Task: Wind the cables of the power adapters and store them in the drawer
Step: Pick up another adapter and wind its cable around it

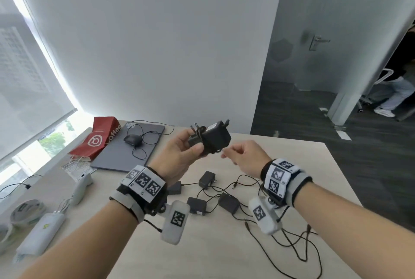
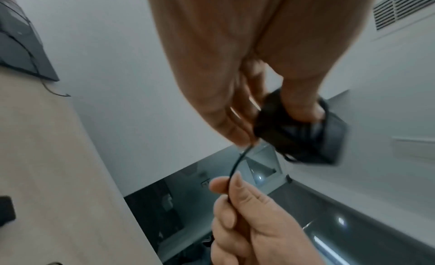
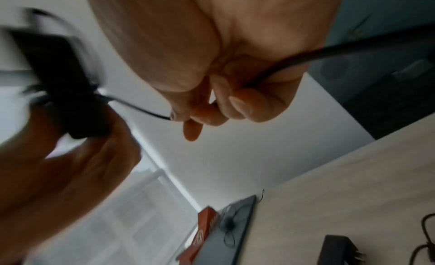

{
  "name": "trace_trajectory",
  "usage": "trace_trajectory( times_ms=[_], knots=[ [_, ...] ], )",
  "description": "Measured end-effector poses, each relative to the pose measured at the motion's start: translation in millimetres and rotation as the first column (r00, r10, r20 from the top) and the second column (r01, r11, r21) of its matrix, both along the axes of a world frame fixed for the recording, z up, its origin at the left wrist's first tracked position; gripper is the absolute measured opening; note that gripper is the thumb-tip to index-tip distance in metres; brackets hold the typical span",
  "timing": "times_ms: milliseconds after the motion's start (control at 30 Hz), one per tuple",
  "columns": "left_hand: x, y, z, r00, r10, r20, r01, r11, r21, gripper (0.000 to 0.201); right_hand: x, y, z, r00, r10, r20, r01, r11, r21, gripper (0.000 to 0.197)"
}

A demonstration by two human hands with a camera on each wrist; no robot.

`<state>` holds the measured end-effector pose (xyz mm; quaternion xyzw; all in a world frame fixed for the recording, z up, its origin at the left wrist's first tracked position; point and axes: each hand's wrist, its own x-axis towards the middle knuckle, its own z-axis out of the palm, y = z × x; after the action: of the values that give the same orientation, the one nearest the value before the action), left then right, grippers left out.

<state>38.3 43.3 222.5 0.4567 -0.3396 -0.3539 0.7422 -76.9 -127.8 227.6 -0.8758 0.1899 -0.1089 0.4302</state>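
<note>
My left hand [image 1: 179, 150] holds a black power adapter [image 1: 214, 136] up above the table, thumb and fingers curled round it; most of its cable is wound around the body. In the left wrist view the adapter [image 2: 306, 137] shows below the fingers. My right hand [image 1: 238, 155] pinches the loose end of that cable [image 2: 235, 165] just right of the adapter; the right wrist view shows the cable [image 3: 141, 109] running from the blurred adapter [image 3: 58, 86] into my pinching fingers [image 3: 212, 111]. Several more black adapters [image 1: 206, 179] with tangled cables [image 1: 292, 240] lie on the table below. No drawer is visible.
The light wooden table [image 1: 224, 256] carries a grey laptop [image 1: 125, 153] with a black mouse [image 1: 132, 140] on it, a red coffee bag [image 1: 98, 139], tape rolls [image 1: 27, 211] and white devices [image 1: 42, 231] at the left. A person sits past the glass door [image 1: 318, 41].
</note>
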Motion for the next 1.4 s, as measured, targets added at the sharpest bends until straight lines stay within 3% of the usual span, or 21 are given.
trace_trajectory(
  times_ms=[67, 100, 167, 200, 233, 267, 333, 400, 467, 533, 600, 667, 733, 833, 900, 967, 1067, 1133, 1200, 1300, 1400],
  knots=[
    [-0.9, -5.8, 11.0, 0.933, 0.301, 0.198, -0.327, 0.938, 0.113, 0.033, -4.2, 15.5, -4.3, 0.991, 0.097, -0.095, -0.103, 0.993, -0.061, 0.026],
    [1.9, -6.2, 13.9, 0.836, 0.372, 0.404, -0.467, 0.868, 0.169, 0.028, -5.4, 20.2, -2.9, 0.983, 0.138, -0.123, -0.153, 0.981, -0.122, 0.026],
    [10.8, -2.7, 14.1, 0.56, 0.233, 0.795, -0.626, 0.748, 0.221, 0.028, -5.8, 23.8, 6.7, 0.973, 0.179, -0.144, -0.211, 0.942, -0.259, 0.026],
    [15.0, -0.2, 12.5, 0.456, 0.092, 0.885, -0.634, 0.732, 0.25, 0.029, -4.7, 22.5, 13.3, 0.972, 0.182, -0.146, -0.22, 0.923, -0.316, 0.026],
    [19.8, 2.2, 9.7, 0.419, -0.035, 0.907, -0.608, 0.732, 0.309, 0.03, -3.3, 20.3, 21.2, 0.974, 0.179, -0.141, -0.219, 0.903, -0.368, 0.027],
    [24.1, 4.4, 7.0, 0.444, -0.119, 0.888, -0.546, 0.75, 0.373, 0.031, -1.5, 15.8, 27.3, 0.977, 0.17, -0.13, -0.209, 0.888, -0.41, 0.028],
    [29.6, 7.1, 3.6, 0.601, -0.205, 0.773, -0.322, 0.823, 0.468, 0.032, 0.4, 5.0, 37.3, 0.987, 0.144, -0.069, -0.16, 0.905, -0.395, 0.028],
    [26.5, 8.5, 4.7, 0.784, -0.217, 0.582, -0.071, 0.899, 0.432, 0.033, 4.3, -8.4, 36.9, 0.994, 0.102, 0.045, -0.088, 0.967, -0.24, 0.026],
    [19.5, 8.8, 6.5, 0.913, -0.182, 0.365, 0.071, 0.952, 0.298, 0.038, 7.9, -13.4, 29.7, 0.988, 0.044, 0.149, -0.037, 0.998, -0.045, 0.025],
    [9.8, 5.1, 6.8, 0.985, -0.131, 0.111, 0.116, 0.985, 0.128, 0.053, 8.1, -8.2, 19.7, 0.988, 0.004, 0.152, -0.015, 0.997, 0.073, 0.033],
    [1.8, -3.4, 9.8, 0.998, 0.062, -0.005, -0.062, 0.996, 0.06, 0.043, 5.5, 3.8, 8.6, 0.998, 0.033, 0.055, -0.038, 0.995, 0.092, 0.033],
    [0.5, -11.0, 12.9, 0.933, 0.317, 0.17, -0.339, 0.933, 0.122, 0.028, 1.9, 15.7, -1.5, 0.989, 0.13, -0.074, -0.126, 0.991, 0.054, 0.027],
    [6.5, -11.1, 13.0, 0.754, 0.404, 0.518, -0.558, 0.81, 0.181, 0.028, -1.3, 22.5, -5.7, 0.959, 0.214, -0.187, -0.23, 0.97, -0.072, 0.024],
    [19.3, -3.3, 9.3, 0.482, 0.164, 0.861, -0.63, 0.748, 0.21, 0.031, -1.4, 21.8, 8.7, 0.949, 0.22, -0.226, -0.277, 0.923, -0.267, 0.022],
    [25.3, 1.4, 6.1, 0.401, -0.062, 0.914, -0.584, 0.751, 0.307, 0.032, 0.5, 14.5, 25.1, 0.967, 0.193, -0.167, -0.238, 0.917, -0.321, 0.023],
    [29.8, 6.1, 4.6, 0.477, -0.198, 0.857, -0.465, 0.77, 0.436, 0.032, 3.9, 3.0, 37.9, 0.984, 0.144, -0.1, -0.17, 0.929, -0.33, 0.024],
    [28.2, 12.2, 4.7, 0.724, -0.249, 0.643, -0.128, 0.868, 0.48, 0.032, 8.5, -14.7, 41.0, 0.996, 0.085, 0.018, -0.08, 0.976, -0.202, 0.022],
    [20.9, 13.2, 4.3, 0.846, -0.267, 0.462, 0.07, 0.914, 0.4, 0.031, 10.9, -19.1, 33.6, 0.995, 0.058, 0.081, -0.052, 0.996, -0.071, 0.02],
    [11.4, 10.8, 3.7, 0.943, -0.22, 0.249, 0.159, 0.957, 0.244, 0.041, 13.3, -16.8, 21.4, 0.996, 0.016, 0.086, -0.017, 1.0, 0.011, 0.02],
    [4.0, 2.3, 5.0, 0.993, -0.092, -0.069, 0.096, 0.994, 0.052, 0.074, 13.1, -2.4, 2.2, 0.999, 0.001, 0.038, -0.005, 0.995, 0.098, 0.028],
    [0.6, -5.4, 8.4, 0.975, 0.136, -0.177, -0.135, 0.991, 0.019, 0.044, 7.5, 15.3, -11.6, 0.997, 0.073, -0.033, -0.069, 0.994, 0.087, 0.024]
  ],
)
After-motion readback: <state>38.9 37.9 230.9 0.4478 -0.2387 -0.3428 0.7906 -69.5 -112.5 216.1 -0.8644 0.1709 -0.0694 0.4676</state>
